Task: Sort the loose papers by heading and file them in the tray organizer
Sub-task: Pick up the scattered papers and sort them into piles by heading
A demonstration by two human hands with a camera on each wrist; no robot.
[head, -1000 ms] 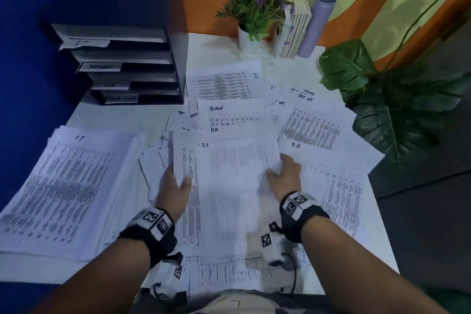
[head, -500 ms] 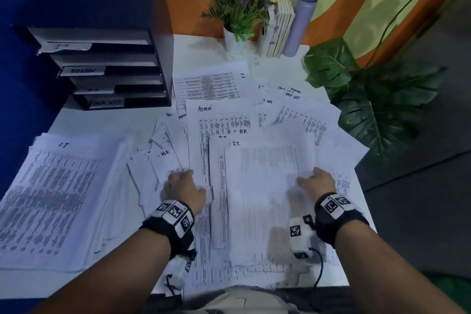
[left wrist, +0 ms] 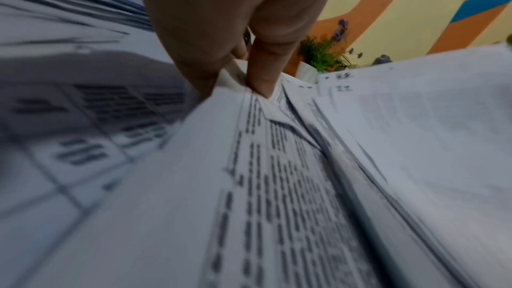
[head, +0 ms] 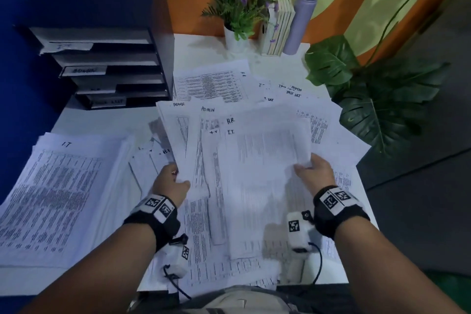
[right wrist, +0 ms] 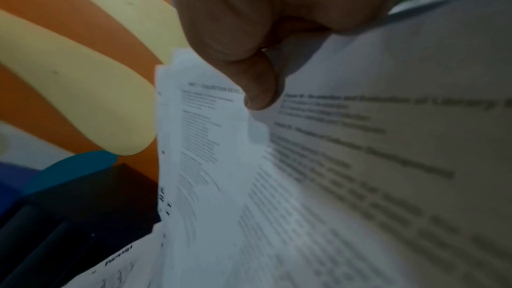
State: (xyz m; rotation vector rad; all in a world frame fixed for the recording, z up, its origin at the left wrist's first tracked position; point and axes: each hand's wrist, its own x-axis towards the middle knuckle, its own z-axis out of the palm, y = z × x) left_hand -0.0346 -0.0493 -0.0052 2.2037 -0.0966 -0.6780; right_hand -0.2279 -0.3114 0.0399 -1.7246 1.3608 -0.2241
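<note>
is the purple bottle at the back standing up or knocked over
Upright. The purple bottle stands with its cap on top, beside the books at the table's far edge.

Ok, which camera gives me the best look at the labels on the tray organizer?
The head view: the tray organizer faces the camera with all four label strips showing, though some writing is blurred. The right wrist view shows only a dark corner of it, no labels. The left wrist view does not show it.

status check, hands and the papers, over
Left hand and right hand each pinch an edge of the I.T. sheets. Tray organizer unfilled. Loose papers cover the desk.
</note>
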